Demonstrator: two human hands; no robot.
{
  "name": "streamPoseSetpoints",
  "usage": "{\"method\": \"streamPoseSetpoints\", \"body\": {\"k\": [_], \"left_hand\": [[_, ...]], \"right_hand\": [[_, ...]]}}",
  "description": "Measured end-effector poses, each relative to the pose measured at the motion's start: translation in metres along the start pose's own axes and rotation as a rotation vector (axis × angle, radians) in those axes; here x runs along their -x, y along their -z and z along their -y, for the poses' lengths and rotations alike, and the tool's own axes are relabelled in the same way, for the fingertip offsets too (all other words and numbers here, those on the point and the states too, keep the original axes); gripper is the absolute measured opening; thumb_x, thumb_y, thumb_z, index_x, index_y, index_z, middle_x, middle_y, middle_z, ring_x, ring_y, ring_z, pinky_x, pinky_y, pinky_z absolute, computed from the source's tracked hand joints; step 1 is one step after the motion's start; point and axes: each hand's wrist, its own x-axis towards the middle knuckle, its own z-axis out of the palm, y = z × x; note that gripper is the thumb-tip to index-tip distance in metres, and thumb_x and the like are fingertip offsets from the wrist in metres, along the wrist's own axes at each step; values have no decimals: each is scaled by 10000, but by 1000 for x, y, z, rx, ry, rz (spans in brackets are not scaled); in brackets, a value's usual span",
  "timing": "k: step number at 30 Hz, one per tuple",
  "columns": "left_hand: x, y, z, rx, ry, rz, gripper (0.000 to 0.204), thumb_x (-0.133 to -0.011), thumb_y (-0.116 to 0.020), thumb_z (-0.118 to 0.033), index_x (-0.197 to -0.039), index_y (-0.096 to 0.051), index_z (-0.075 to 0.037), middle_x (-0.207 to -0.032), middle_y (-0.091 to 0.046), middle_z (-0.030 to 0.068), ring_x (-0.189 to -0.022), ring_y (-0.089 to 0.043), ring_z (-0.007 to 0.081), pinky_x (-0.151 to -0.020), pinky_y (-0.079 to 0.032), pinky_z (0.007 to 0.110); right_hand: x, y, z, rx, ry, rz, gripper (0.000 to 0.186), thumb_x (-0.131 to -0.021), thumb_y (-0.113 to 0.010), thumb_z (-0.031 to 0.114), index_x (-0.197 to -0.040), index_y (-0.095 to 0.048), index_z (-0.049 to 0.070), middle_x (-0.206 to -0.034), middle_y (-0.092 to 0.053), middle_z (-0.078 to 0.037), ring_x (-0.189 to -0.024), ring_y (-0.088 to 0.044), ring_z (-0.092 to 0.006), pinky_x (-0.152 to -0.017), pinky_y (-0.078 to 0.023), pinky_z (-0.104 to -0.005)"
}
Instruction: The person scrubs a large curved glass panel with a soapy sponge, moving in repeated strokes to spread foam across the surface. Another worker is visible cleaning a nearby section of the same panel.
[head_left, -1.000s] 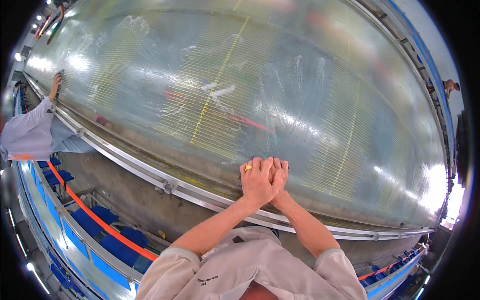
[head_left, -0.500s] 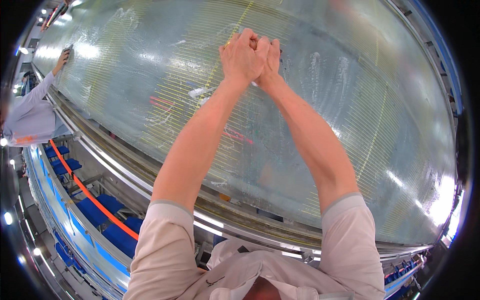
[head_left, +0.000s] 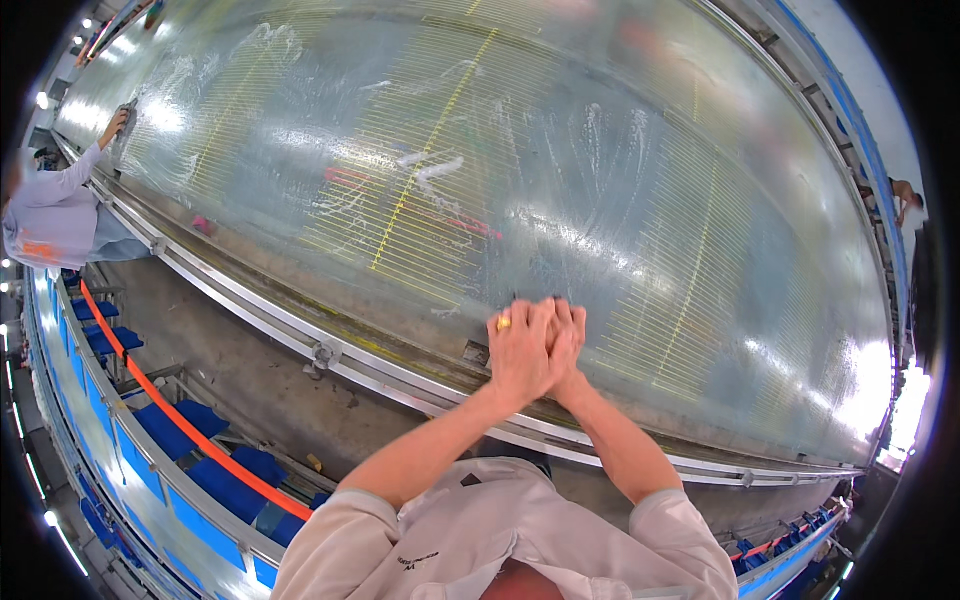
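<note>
Panel (head_left: 560, 190), one — left hand (head_left: 522, 352), right hand (head_left: 567, 342), two, touching, over near edge — fingers (head_left: 541, 313) bent, cannot tell hold

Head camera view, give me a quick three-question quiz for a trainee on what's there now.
1. Fill in: the gold-coloured ring is worn on the person's ____ hand.
2. True or false: the left hand and right hand are well apart, not touching.
3. Choose: the dashed line on the glossy panel is A blue, B yellow or C black.

Key: 1 left; 2 false; 3 B.
</note>
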Motion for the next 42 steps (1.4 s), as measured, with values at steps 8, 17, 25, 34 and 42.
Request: {"method": "streamPoseSetpoints", "body": {"k": [8, 17, 25, 34, 42], "left_hand": [[-14, 1, 0, 29, 53, -21, 447, -916, -667, -366, -1247, -630, -68, -1073, -621, 168, -1030, -587, 359, -923, -394, 512], [-271, -30, 98, 2, 38, -136, 287, -939, -631, -391, -1027, -676, -122, -951, -681, 109, -984, -651, 324, -880, -442, 506], [-334, -23, 114, -55, -38, -188, 287, -955, -599, -371, -985, -687, -100, -841, -710, 90, -924, -673, 314, -804, -483, 478], [-92, 29, 69, -6, -2, -13, 342, -951, -634, -349, -1177, -665, -95, -1129, -672, 139, -1073, -629, 351, -936, -426, 513], [-4, 66, 45, 13, 45, 101, 451, -942, -659, -340, -1285, -626, -51, -1111, -624, 161, -1067, -602, 344, -984, -392, 501]], "right_hand": [[-6, -6, -5, 52, -36, 146, 141, -799, -675, 207, -879, -641, 97, -823, -584, -62, -832, -551, -262, -729, -386, -438], [-249, -115, -100, -65, 41, -184, 87, -846, -668, 208, -875, -657, 126, -835, -642, -28, -870, -576, -285, -731, -393, -459], [-307, -136, -111, -86, 40, -185, 161, -849, -703, 240, -950, -655, 124, -847, -641, -40, -861, -582, -293, -774, -378, -457], [-95, -69, 10, -102, 24, -148, 218, -848, -639, 257, -967, -663, 76, -930, -622, -87, -955, -565, -308, -794, -376, -484], [-27, -31, 68, 70, -13, -49, 104, -853, -707, 206, -917, -661, 139, -867, -588, -24, -838, -554, -231, -733, -392, -429]]}}
